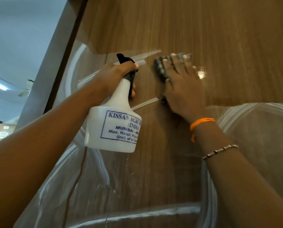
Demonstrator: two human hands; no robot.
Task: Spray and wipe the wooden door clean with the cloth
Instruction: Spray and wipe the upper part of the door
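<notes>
Head view: wiping step in hand. Right hand (185,89) presses the cloth (160,68) flat, fingers spread, on the wooden door (219,38). Left hand (121,71) grips the spray bottle (114,122) just left of the cloth. Next, probably: sweep cloth across the wet streaks.

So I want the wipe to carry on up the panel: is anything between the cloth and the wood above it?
Nothing visible. The right hand presses the cloth flat on the wooden door; the spray bottle in the left hand sits off to the left.
</notes>
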